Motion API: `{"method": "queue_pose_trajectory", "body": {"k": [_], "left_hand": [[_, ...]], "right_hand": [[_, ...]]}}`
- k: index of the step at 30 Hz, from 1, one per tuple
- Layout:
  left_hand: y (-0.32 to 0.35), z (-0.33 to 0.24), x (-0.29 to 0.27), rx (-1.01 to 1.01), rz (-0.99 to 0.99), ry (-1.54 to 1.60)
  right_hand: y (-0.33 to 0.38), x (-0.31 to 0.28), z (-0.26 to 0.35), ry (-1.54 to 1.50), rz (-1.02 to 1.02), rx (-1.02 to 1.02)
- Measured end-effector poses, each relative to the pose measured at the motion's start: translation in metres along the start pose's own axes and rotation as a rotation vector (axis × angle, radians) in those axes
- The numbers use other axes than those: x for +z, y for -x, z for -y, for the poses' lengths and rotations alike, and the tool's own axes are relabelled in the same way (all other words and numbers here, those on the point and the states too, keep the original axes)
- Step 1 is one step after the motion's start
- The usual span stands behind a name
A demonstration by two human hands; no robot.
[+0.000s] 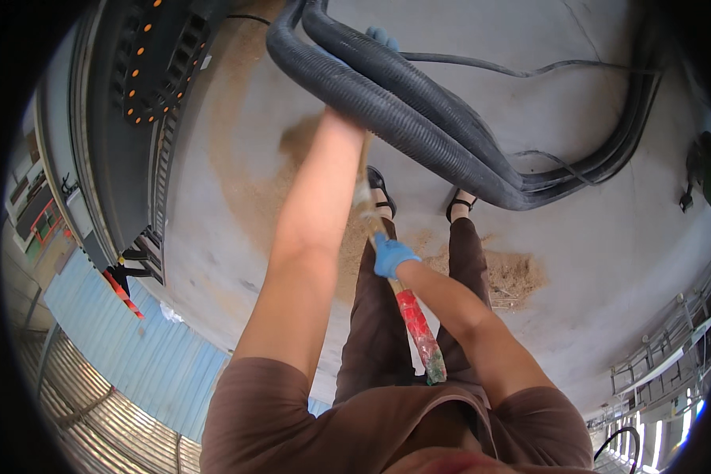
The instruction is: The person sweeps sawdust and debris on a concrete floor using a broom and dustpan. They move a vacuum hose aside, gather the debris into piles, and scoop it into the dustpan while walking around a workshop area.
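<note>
Two thick black corrugated hoses (426,118) hang in a loop in front of me. My left arm reaches up beneath them, and the blue-gloved fingers of my left hand (381,37) show at their far side, curled against the hoses; the palm is hidden. My right hand (393,256), also in a blue glove, is closed around a long wooden handle (377,229). Red and green wrapping (421,332) covers the handle's near end, between my legs. Its far end runs up under the hoses, where whatever it carries is out of sight.
Brown dust (516,276) lies on the grey floor around my feet, with a wider patch (249,170) to the left. A large dark machine (146,71) with orange dots stands at far left. A thin black cable (498,66) crosses the floor beyond the hoses. Metal racks (663,347) stand at right.
</note>
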State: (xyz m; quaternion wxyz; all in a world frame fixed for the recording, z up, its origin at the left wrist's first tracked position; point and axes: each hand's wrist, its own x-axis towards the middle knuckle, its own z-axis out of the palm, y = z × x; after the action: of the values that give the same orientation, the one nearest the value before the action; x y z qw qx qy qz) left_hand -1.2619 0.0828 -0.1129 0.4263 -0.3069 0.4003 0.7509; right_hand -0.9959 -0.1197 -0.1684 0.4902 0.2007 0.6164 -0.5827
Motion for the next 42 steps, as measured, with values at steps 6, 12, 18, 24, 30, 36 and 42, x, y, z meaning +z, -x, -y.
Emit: {"method": "queue_pose_trajectory", "body": {"k": [6, 12, 18, 24, 30, 36, 42], "left_hand": [[-0.003, -0.011, -0.031, -0.082, 0.074, 0.000], [-0.014, -0.030, -0.047, -0.205, 0.276, 0.235], [-0.018, -0.060, -0.010, -0.228, 0.459, 0.289], [-0.027, -0.066, -0.002, -0.423, 0.357, 0.446], [-0.044, -0.060, -0.020, -0.470, 0.353, 0.443], [-0.041, -0.077, -0.054, -0.484, 0.326, 0.447], [-0.041, -0.087, -0.076, -0.485, 0.311, 0.450]], "right_hand": [[0.014, 0.061, 0.047, 0.130, 0.037, -0.200], [0.057, 0.047, 0.063, 0.118, -0.255, 0.029], [0.015, -0.051, 0.092, 0.100, -0.760, 0.189], [-0.160, -0.149, 0.082, 0.011, -1.119, -0.169], [-0.233, -0.148, 0.216, -0.157, -0.615, 0.222], [-0.249, -0.121, 0.295, -0.071, -0.447, 0.065], [-0.286, -0.058, 0.298, 0.095, -0.290, -0.045]]}}
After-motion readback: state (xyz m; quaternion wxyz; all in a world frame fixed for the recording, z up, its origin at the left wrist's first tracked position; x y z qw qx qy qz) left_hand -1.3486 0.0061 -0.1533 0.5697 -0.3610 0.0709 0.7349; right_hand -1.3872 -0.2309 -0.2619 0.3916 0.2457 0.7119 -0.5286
